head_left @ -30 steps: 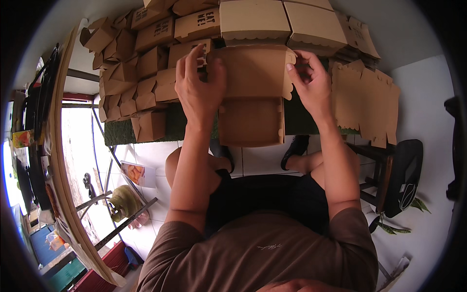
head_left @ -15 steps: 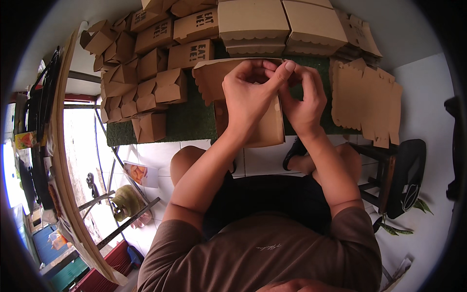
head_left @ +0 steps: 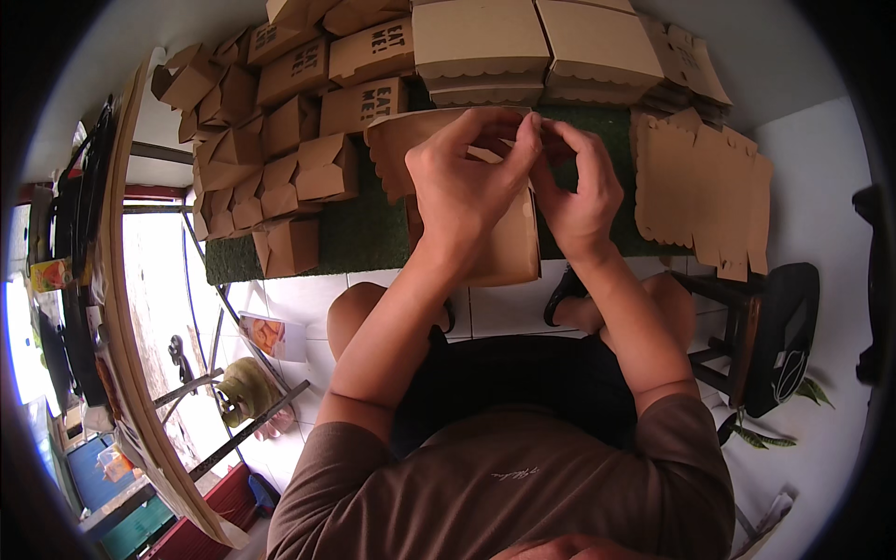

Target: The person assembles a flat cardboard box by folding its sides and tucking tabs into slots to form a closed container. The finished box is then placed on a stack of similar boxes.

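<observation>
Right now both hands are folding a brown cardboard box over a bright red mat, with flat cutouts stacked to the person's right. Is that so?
Not quite: the mat is dark green, not red, as the head view shows. The rest holds: the left hand and right hand work on the brown cardboard box, and the flat cutouts lie to the person's right.

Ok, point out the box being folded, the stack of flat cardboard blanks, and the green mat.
box being folded (head_left: pixel 509 252), head view, on its lower side panel below the hands.
stack of flat cardboard blanks (head_left: pixel 700 191), head view, on the top sheet's middle.
green mat (head_left: pixel 359 233), head view, on a bare patch left of the hands.
</observation>
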Available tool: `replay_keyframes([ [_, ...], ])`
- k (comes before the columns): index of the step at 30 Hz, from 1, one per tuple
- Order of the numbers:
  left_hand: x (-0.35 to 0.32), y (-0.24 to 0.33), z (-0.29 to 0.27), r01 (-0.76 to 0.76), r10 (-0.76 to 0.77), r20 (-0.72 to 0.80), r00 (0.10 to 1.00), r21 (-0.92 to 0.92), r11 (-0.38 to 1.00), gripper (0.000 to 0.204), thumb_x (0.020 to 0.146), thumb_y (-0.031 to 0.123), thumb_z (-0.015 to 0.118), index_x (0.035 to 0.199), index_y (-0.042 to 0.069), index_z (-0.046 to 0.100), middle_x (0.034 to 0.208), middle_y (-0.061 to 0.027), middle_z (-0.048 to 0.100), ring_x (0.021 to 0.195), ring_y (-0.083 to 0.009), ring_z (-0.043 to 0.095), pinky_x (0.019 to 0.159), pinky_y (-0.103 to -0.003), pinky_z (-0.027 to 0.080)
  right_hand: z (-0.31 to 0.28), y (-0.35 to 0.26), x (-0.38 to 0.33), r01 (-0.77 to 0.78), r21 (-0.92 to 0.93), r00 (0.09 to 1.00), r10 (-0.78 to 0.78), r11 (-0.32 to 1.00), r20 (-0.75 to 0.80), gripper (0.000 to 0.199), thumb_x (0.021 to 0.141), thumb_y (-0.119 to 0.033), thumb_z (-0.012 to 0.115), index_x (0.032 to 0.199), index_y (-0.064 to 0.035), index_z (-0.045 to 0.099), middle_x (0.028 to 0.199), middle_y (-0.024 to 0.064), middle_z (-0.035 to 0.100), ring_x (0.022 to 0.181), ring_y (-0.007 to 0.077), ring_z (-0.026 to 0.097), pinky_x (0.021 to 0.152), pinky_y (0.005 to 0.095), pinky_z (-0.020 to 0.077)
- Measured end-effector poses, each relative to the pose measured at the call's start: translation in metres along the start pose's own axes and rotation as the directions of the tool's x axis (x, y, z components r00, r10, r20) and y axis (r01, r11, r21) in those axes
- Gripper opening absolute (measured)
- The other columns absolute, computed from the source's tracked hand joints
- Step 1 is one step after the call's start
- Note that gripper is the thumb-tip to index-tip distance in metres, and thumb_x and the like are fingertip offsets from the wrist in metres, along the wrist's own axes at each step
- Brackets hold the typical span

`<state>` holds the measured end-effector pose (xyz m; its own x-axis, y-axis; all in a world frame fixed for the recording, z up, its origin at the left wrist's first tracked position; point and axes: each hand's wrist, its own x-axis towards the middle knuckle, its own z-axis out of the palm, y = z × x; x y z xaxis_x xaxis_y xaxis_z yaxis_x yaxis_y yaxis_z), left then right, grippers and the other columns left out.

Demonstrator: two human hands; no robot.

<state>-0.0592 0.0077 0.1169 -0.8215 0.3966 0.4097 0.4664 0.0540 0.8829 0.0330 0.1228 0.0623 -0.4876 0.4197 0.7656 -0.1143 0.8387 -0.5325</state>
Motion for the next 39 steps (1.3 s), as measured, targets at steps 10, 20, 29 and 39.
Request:
replay_keyframes([
  [10,0.002,0.015,-0.004,-0.004,0.0,0.048,0.999,0.077,0.997,0.02,0.094,0.016,0.093,0.1,-0.002,0.086,0.087,-0.0116,0.088,0.082,-0.0199,0.088,0.076,-0.03,0.067,0.002,-0.002,-0.005,0.042,-0.031,0.998,-0.043,0.999,-0.043,0.059,0.092,0.003,0.093,0.146,-0.004,0.072,0.116,0.0089,0.083,0.094,0.0199,0.08,0.085,0.034,0.066],
  [20,0.005,0.019,-0.009,-0.095,0.087,0.047,0.995,0.198,0.976,0.011,0.09,0.007,0.087,0.098,-0.001,0.085,0.084,-0.0133,0.086,0.081,-0.0235,0.088,0.078,-0.033,0.068,-0.001,-0.008,-0.004,0.014,-0.015,0.999,-0.013,1.0,0.033,0.065,0.092,0.009,0.088,0.151,-0.002,0.064,0.12,0.013,0.081,0.098,0.026,0.083,0.083,0.0366,0.0685],
  [29,0.014,0.018,-0.017,-0.111,0.103,0.044,0.994,0.221,0.969,0.011,0.089,0.007,0.086,0.098,0.001,0.084,0.088,-0.011,0.085,0.083,-0.023,0.084,0.08,-0.035,0.065,-0.001,-0.009,0.006,-0.2,0.092,0.979,0.196,0.975,0.051,0.03,0.097,0.008,0.083,0.124,-0.0055,0.08,0.107,0.0102,0.081,0.09,0.0229,0.082,0.08,0.0367,0.0647],
  [39,0.017,0.006,-0.023,-0.141,0.12,0.097,0.988,0.261,0.955,0.013,0.091,0.009,0.085,0.101,0.003,0.083,0.09,-0.0085,0.084,0.083,-0.0207,0.083,0.076,-0.034,0.064,-0.004,0.004,0.009,-0.404,0.24,0.911,0.366,0.883,0.189,0.023,0.107,0.005,0.079,0.128,-0.0028,0.081,0.114,0.0037,0.08,0.093,0.0088,0.077,0.082,0.0269,0.0602],
])
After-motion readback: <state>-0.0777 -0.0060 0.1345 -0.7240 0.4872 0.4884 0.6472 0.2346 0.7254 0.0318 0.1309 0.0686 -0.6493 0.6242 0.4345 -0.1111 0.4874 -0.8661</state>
